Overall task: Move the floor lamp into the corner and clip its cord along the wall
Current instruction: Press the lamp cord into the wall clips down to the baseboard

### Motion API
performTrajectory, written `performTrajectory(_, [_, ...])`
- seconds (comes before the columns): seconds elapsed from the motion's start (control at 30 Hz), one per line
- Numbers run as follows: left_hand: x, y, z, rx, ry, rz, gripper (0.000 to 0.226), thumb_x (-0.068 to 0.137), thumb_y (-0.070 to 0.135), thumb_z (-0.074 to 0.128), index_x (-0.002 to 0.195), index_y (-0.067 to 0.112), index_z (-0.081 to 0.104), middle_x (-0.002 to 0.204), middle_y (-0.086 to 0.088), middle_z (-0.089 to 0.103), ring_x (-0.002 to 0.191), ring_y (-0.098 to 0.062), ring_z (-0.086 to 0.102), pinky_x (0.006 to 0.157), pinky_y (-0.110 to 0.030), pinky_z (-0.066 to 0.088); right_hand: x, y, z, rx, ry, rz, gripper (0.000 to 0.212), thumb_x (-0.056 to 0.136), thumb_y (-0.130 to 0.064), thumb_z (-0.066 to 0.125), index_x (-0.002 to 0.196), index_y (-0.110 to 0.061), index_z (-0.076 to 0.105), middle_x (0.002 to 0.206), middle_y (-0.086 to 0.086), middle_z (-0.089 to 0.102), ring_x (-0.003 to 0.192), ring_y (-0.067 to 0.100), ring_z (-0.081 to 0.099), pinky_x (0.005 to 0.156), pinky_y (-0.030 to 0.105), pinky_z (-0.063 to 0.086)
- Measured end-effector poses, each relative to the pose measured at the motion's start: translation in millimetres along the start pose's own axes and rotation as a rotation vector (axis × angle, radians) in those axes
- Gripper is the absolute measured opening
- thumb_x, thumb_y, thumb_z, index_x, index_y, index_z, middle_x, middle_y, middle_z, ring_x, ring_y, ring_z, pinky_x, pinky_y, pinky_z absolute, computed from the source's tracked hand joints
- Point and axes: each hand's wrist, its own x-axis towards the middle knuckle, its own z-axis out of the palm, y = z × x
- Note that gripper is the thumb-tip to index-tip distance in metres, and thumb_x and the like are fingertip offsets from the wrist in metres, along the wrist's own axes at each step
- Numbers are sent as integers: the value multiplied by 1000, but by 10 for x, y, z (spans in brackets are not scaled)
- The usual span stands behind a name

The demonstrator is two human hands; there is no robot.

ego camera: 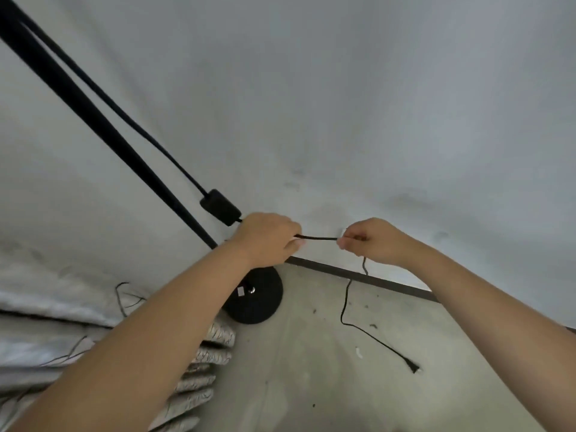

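The black floor lamp stands in the corner, its pole (pixel 103 126) slanting up to the upper left and its round base (pixel 261 302) on the floor below my left arm. A black cord (pixel 316 237) runs down beside the pole through an inline switch box (pixel 219 207). My left hand (pixel 268 236) and my right hand (pixel 371 240) each pinch the cord, holding a short stretch taut against the white wall. A small white piece (pixel 343 231), possibly a clip, shows at my right fingertips. Below my right hand the cord drops to the floor and ends in a plug (pixel 413 367).
A dark baseboard (pixel 374 277) runs along the wall to the right. Layered bedding and patterned fabric (pixel 202 363) lie at the left with thin loose wires on them. The concrete floor (pixel 311 369) carries small bits of debris.
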Motion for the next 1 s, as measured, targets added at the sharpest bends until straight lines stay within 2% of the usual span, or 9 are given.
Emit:
performTrajectory(0.07, [105,-201,127,51,169,11,37,93,45,41,108,16,58,90,-2,66,79,-22,59,57,-24,35,248,190,122,30,-22,27,30,89,-33,46,72,-15,64,61,-2,52,61,10,49,62,22,39])
performTrajectory(0.2, [352,-532,385,238,398,-48,36,95,33,39,82,6,60,75,-11,68,61,-24,50,47,-22,23,706,522,346,96,61,-6,31,91,-32,42,74,-16,63,59,-2,47,59,14,50,65,25,44])
performTrajectory(0.37, [508,-757,944,391,772,59,41,82,19,38,50,0,55,37,-15,55,30,-25,50,36,-22,40,1078,718,614,-79,395,-287,29,90,-23,48,82,-2,67,52,-5,45,46,2,45,46,7,34])
performTrajectory(0.47, [568,-845,1092,452,769,83,36,80,18,38,56,1,59,41,-14,57,36,-25,53,41,-24,43,1134,632,626,-172,547,-402,27,87,-22,51,81,-1,66,58,4,51,51,8,43,50,14,34])
performTrajectory(0.6, [650,-951,1166,389,759,60,32,79,11,38,65,-3,63,56,-18,64,50,-28,61,52,-30,46,1204,473,573,-297,681,-414,21,85,-21,54,88,-6,69,83,13,68,75,24,55,72,33,45])
performTrajectory(0.7, [782,-925,1124,291,834,1,13,70,-13,55,62,-10,64,60,-24,64,55,-32,62,50,-34,50,1259,347,483,-477,809,-372,22,86,-22,53,88,-8,69,90,14,68,86,31,58,64,31,39])
performTrajectory(0.77, [847,-877,1089,298,875,-23,15,54,-25,69,55,-11,64,53,-23,60,50,-32,59,48,-40,55,1295,281,457,-601,860,-354,24,86,-22,51,87,-5,68,88,15,64,83,34,57,59,30,34])
performTrajectory(0.87, [888,-835,1095,437,936,-14,23,39,-25,73,45,-6,64,38,-17,54,39,-26,56,66,-61,54,1324,234,489,-719,881,-342,25,87,-20,48,83,-4,66,77,10,54,70,30,49,46,25,22])
performTrajectory(1.0, [888,-866,1069,438,981,-63,26,35,-19,79,44,-1,62,32,-12,52,33,-22,54,74,-60,53,1328,193,521,-753,864,-358,26,88,-21,46,84,-4,66,84,13,59,74,32,53,50,27,24])
